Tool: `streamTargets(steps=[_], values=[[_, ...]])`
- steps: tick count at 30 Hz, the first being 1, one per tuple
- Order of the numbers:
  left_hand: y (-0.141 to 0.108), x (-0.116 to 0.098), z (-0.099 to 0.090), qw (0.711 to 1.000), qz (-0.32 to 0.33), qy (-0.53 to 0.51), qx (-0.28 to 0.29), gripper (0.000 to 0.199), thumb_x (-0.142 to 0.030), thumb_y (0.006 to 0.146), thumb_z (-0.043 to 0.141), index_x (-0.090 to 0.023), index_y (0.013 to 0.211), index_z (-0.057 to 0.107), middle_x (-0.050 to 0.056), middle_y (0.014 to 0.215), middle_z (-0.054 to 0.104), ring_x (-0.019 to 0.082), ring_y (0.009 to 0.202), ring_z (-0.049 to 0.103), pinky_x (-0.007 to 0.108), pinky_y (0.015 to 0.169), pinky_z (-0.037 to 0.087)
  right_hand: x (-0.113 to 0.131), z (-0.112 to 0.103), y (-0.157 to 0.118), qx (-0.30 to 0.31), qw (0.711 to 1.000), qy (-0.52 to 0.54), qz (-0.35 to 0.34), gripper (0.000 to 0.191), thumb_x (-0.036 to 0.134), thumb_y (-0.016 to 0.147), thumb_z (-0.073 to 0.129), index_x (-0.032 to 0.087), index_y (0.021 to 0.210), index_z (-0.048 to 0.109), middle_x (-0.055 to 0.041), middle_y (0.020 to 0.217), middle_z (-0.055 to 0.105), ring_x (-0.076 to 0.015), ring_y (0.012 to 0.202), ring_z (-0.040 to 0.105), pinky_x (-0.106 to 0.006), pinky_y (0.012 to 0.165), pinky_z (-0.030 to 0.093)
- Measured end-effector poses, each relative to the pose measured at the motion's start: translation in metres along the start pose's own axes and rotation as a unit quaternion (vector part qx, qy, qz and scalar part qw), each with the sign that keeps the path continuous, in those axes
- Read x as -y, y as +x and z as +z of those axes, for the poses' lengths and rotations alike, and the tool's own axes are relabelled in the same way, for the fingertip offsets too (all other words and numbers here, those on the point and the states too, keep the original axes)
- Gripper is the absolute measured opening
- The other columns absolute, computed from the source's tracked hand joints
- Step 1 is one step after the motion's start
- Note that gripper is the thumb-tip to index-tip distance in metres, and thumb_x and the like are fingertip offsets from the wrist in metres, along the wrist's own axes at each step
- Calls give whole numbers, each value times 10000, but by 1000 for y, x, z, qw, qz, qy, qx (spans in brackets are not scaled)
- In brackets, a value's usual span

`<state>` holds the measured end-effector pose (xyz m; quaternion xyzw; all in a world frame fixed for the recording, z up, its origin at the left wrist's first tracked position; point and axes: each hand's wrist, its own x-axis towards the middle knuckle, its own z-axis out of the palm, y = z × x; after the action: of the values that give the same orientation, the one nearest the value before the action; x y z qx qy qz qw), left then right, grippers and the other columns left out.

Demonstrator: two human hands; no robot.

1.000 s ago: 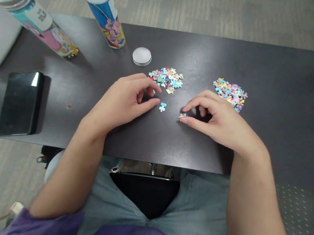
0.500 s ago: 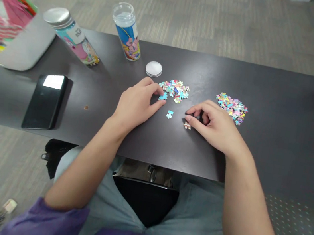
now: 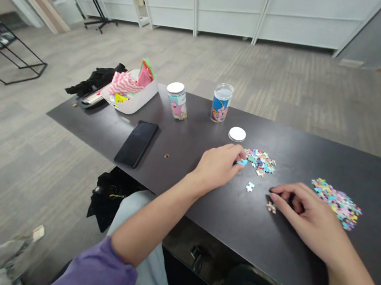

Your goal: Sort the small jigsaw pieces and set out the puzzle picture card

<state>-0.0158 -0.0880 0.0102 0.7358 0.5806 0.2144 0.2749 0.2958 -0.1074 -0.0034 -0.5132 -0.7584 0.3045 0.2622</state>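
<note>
My left hand [image 3: 218, 166] rests on the dark table with thumb and forefinger around a blue puzzle piece [image 3: 242, 162], at the left edge of a puzzle pile [image 3: 261, 162]. Below that pile lies a single light blue piece [image 3: 249, 187]. My right hand [image 3: 305, 212] is curled just above the table, thumb and forefinger close together; whatever may be between their tips is too small to make out. A brownish piece [image 3: 271, 207] lies under its thumb. Behind the right hand spreads a second colourful pile [image 3: 338, 202].
A round white lid [image 3: 236, 134], an open clear jar [image 3: 221, 102] and a lidded jar [image 3: 177, 101] stand towards the back. Further left are a black phone [image 3: 136, 144], a tiny brown piece [image 3: 166, 156] and a white basket [image 3: 138, 99] holding coloured packets.
The head view has swung left and up, so the table appears lower and further right, with cabinets now visible. Both hands keep nearly the same places beside the pieces.
</note>
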Motion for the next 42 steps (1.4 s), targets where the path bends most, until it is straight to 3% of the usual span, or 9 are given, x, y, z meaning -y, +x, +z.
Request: streamTargets(steps=[3, 7, 11, 16, 22, 31, 35, 38, 42], values=[[6, 7, 2, 1000, 1, -15, 13, 235, -464, 1077, 948, -404, 1236, 785, 34, 1350, 939, 335, 1023, 920, 572, 1017, 825, 5, -2, 2, 6, 1000, 0, 8, 225, 693, 1044, 946, 479, 1083, 889, -90, 931, 737, -375, 678, 560, -605, 727, 478], [4, 4, 0, 999, 15, -32, 0, 194, -518, 1172, 824, -396, 1322, 830, 44, 1415, 921, 321, 1167, 927, 533, 1121, 809, 9, -3, 2, 0, 1000, 8, 13, 163, 642, 1065, 917, 481, 1058, 889, -73, 912, 712, -371, 683, 544, -617, 750, 475], [0, -4, -7, 997, 48, -56, 12, 147, -516, 1156, 841, -405, 1251, 829, 54, 1403, 921, 326, 1280, 927, 519, 1167, 804, 14, -2, 2, -3, 999, 35, 25, 243, 692, 943, 1011, 504, 1040, 892, -86, 888, 711, -392, 691, 541, -664, 767, 487], [0, -18, -8, 986, 130, -74, 80, 172, -564, 1174, 819, -404, 1235, 838, 71, 1566, 892, 363, 1434, 897, 560, 1266, 769, 22, -2, 2, -44, 996, 75, 36, 229, 689, 908, 1031, 538, 996, 882, -128, 941, 757, -435, 749, 591, -709, 807, 503], [-4, -37, -3, 965, 207, -36, 157, 269, -531, 1265, 589, -395, 1253, 821, 99, 1596, 870, 364, 1465, 891, 558, 1160, 773, 26, -2, -2, -24, 994, 109, -2, 273, 605, 848, 1113, 531, 971, 880, -89, 926, 782, -420, 742, 606, -629, 753, 468], [-2, -32, 1, 963, 222, -70, 140, 245, -515, 1273, 592, -384, 1407, 751, 111, 1507, 894, 363, 1479, 886, 551, 1201, 761, 25, -2, -4, 5, 993, 119, 1, 250, 553, 978, 1095, 438, 938, 876, -69, 908, 831, -410, 825, 714, -592, 805, 519], [-3, -29, 9, 964, 225, -82, 117, 214, -462, 1298, 641, -357, 1402, 797, 99, 1530, 897, 329, 1453, 891, 488, 1222, 755, 11, 0, -1, -32, 994, 101, -26, 342, 666, 998, 1061, 370, 944, 900, -55, 866, 828, -329, 756, 708, -499, 732, 531], [-5, -25, 14, 978, 178, -98, 54, 139, -341, 1269, 748, -326, 1361, 851, 69, 1566, 901, 295, 1328, 919, 452, 1249, 744, 3, 1, 2, -77, 993, 84, -30, 492, 793, 1011, 998, 317, 921, 911, -29, 790, 800, -248, 666, 688, -406, 669, 533], [-5, -16, 8, 992, 90, -85, -10, 188, -244, 1239, 772, -278, 1394, 871, 94, 1571, 899, 301, 1230, 920, 492, 1229, 757, -2, 1, 3, -98, 992, 73, -8, 619, 906, 995, 972, 291, 944, 924, -41, 793, 823, -241, 676, 717, -382, 681, 556]])
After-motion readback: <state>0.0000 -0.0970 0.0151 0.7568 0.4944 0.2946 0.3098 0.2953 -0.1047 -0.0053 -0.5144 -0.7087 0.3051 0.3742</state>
